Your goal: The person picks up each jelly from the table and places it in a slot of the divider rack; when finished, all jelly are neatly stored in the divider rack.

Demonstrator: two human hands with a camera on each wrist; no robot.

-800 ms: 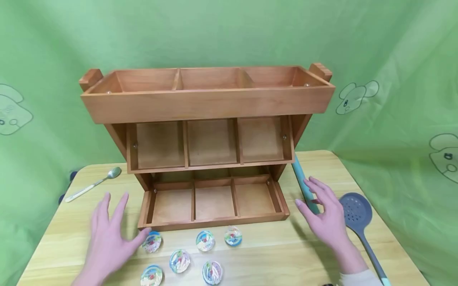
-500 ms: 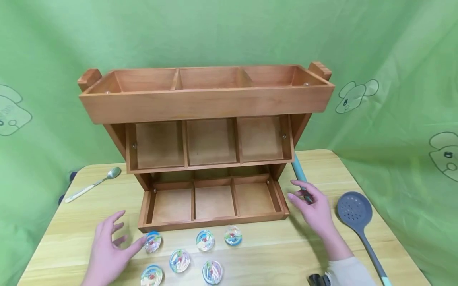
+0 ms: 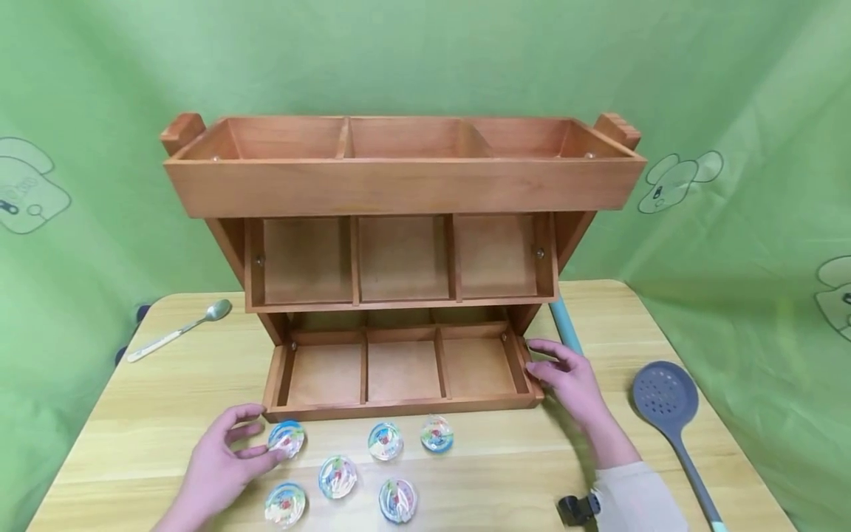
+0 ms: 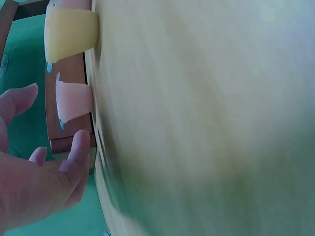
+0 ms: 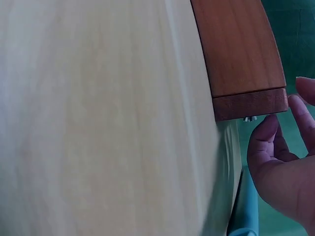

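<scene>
A three-tier wooden rack (image 3: 405, 185) with divided trays stands on the table. Several small jelly cups with printed film lids sit before it. My left hand (image 3: 219, 462) is at the leftmost back jelly cup (image 3: 286, 437), its thumb and fingers apart on either side. In the left wrist view that cup (image 4: 75, 101) is pink and stands upright, with a gap to the fingers. At the bottom tray's right end is my right hand (image 3: 573, 384), its fingers loosely bent. The right wrist view shows its fingertips close against the rack's end (image 5: 251, 104); contact is hard to tell.
A spoon (image 3: 179, 330) lies left of the rack. To the right are a turquoise rod (image 3: 564, 325), partly behind my hand, and a grey slotted skimmer (image 3: 665, 399). A green curtain (image 3: 412, 59) hangs behind and beside the table.
My left hand has come rightward and its spread fingers have drawn in around the jelly cup. My right hand has moved left to the rack's end. The head view has shifted slightly.
</scene>
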